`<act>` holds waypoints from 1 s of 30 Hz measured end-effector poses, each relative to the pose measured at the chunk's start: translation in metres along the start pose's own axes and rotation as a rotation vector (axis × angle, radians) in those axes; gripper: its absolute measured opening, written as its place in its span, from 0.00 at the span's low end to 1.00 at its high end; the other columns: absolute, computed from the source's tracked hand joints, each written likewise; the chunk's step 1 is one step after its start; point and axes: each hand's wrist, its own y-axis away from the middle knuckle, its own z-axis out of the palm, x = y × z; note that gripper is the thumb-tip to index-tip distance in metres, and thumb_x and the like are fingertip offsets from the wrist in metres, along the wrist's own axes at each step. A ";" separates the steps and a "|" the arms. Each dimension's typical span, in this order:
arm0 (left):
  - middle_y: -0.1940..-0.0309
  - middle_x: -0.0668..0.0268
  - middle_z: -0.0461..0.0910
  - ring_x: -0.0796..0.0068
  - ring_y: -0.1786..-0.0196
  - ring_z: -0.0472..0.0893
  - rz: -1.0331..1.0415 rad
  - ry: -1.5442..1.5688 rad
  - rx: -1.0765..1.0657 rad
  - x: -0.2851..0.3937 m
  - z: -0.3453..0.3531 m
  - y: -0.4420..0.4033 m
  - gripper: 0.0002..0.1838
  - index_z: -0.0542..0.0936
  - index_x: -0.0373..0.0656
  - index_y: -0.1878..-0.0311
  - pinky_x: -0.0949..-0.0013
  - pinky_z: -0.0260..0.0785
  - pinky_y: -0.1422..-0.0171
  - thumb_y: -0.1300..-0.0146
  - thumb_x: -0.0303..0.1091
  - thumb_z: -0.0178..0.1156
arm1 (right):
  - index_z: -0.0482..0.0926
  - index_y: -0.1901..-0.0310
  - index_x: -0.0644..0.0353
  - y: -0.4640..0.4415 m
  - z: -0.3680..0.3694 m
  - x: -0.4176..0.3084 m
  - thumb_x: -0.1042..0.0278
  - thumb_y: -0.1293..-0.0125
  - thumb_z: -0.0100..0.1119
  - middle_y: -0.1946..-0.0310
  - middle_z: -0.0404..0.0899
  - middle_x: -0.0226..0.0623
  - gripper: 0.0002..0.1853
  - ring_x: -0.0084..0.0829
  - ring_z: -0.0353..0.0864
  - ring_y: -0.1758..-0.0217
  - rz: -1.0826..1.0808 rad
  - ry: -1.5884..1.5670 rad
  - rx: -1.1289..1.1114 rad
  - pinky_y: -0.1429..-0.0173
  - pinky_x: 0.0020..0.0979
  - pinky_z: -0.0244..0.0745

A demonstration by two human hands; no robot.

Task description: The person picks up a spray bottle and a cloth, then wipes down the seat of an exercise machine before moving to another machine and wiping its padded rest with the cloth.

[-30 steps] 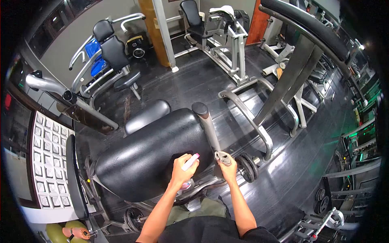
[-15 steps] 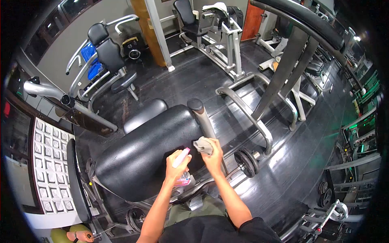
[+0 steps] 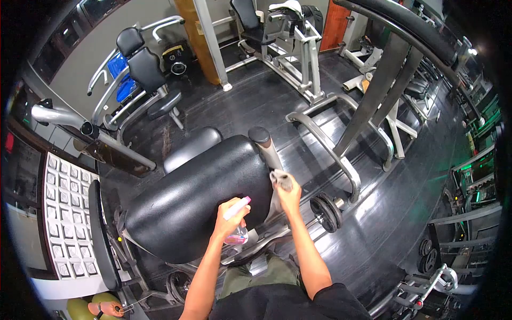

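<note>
— How's the grip?
— Your left hand [image 3: 229, 218] is wrapped around the upper part of a spray bottle [image 3: 237, 236], low in the frame's centre; your right hand [image 3: 289, 197] clutches a bunched cloth [image 3: 282, 182], right of centre.

— How will they handle?
— The bottle looks light and likely slick if wet; hold it high, below the spray head. The cloth should be soft and limp, best gathered in a wad.

— And around them?
— The black pad [image 3: 197, 197] spans centre-left; the metal post [image 3: 272, 154] stands beside the cloth, contact unclear.

— Changed since half a second ago?
— The cloth has shifted right and upward, from the pad's end toward the post. Your left hand has barely moved.
</note>
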 end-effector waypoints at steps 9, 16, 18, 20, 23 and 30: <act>0.74 0.62 0.81 0.73 0.82 0.81 -0.015 0.020 -0.006 0.000 -0.002 -0.001 0.05 0.81 0.34 0.64 0.70 0.72 0.77 0.37 0.27 0.62 | 0.87 0.52 0.63 0.013 -0.027 0.062 0.66 0.38 0.70 0.66 0.89 0.32 0.14 0.22 0.82 0.63 0.241 0.065 -0.126 0.57 0.29 0.76; 0.75 0.62 0.81 0.74 0.82 0.80 -0.002 0.026 -0.033 -0.005 -0.004 -0.004 0.06 0.80 0.34 0.65 0.70 0.72 0.77 0.36 0.28 0.62 | 0.84 0.52 0.67 0.013 -0.005 0.005 0.69 0.41 0.74 0.63 0.87 0.39 0.17 0.28 0.85 0.59 0.108 0.051 0.034 0.51 0.32 0.78; 0.74 0.63 0.81 0.74 0.82 0.80 -0.001 0.022 -0.032 -0.003 -0.004 -0.002 0.06 0.80 0.34 0.65 0.71 0.71 0.78 0.36 0.28 0.62 | 0.83 0.51 0.66 0.015 0.006 -0.003 0.75 0.44 0.72 0.55 0.84 0.39 0.17 0.32 0.84 0.50 -0.098 0.013 0.044 0.45 0.32 0.76; 0.74 0.64 0.81 0.76 0.82 0.80 -0.005 0.034 -0.029 0.000 -0.004 -0.001 0.05 0.81 0.34 0.64 0.71 0.72 0.77 0.36 0.28 0.62 | 0.84 0.52 0.61 0.028 0.004 -0.015 0.82 0.50 0.70 0.52 0.81 0.40 0.20 0.37 0.82 0.47 -0.239 0.042 0.008 0.42 0.34 0.75; 0.74 0.65 0.81 0.77 0.81 0.80 -0.012 0.058 -0.032 -0.001 -0.004 0.001 0.05 0.82 0.35 0.63 0.72 0.72 0.76 0.35 0.27 0.63 | 0.86 0.53 0.55 0.060 -0.004 0.013 0.85 0.56 0.68 0.53 0.81 0.41 0.25 0.44 0.82 0.44 -0.297 0.131 -0.095 0.38 0.39 0.76; 0.75 0.64 0.81 0.74 0.82 0.80 0.018 0.091 -0.034 0.001 0.000 -0.001 0.07 0.80 0.34 0.65 0.71 0.71 0.78 0.35 0.29 0.62 | 0.85 0.51 0.54 0.049 -0.009 0.001 0.87 0.60 0.69 0.51 0.82 0.39 0.29 0.44 0.81 0.45 -0.321 0.206 -0.138 0.40 0.40 0.76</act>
